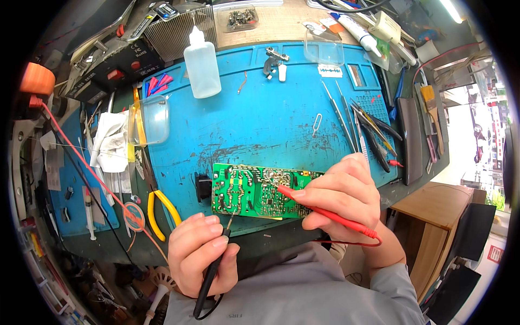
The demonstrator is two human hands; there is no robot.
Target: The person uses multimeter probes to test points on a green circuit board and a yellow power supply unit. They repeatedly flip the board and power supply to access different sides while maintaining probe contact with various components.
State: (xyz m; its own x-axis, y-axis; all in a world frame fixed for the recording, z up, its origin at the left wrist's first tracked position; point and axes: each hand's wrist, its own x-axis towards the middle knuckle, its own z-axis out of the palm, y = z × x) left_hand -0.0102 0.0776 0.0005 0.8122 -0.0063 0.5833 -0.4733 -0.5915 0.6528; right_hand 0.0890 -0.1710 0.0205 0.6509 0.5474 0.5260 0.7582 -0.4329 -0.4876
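A green circuit board (254, 192) lies solder side up near the front edge of the blue work mat (189, 130), a black socket (203, 187) at its left end. My left hand (200, 252) is closed around a black test probe (213, 271), whose metal tip meets or nearly meets the board's lower left edge. My right hand (346, 195) grips a red test probe (336, 215); its tip points at the solder joints in the upper middle of the board. That hand covers the board's right end. Whether either tip truly touches is too fine to tell.
Yellow-handled pliers (164, 214) lie left of the board. A squeeze bottle (202, 67) stands at the back. Tweezers (341, 116), black-handled cutters (374, 135) and a paperclip-shaped pin (317, 124) are at right. A clear plastic box (149, 122) sits at left, near a red cable (86, 162).
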